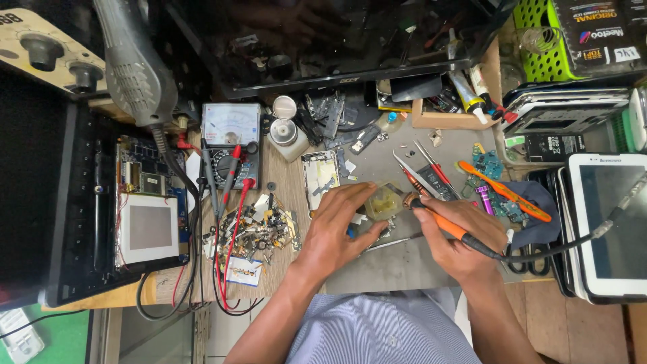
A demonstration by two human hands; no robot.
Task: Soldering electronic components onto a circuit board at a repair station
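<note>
Right hand [458, 239] is wrapped around the soldering iron [448, 226], pen-style. The iron's long axis runs from lower right up to upper left, and its tip sits against the yellow tub [384, 201] at frame centre. Left hand [340, 226] is half-curled; its fingers pinch the tub's left side and steady it. The tub lies directly between the two hands: it touches the left hand, and the right reaches it only through the iron's tip. Tweezers [412, 172] lie just above, pointing the same diagonal.
</note>
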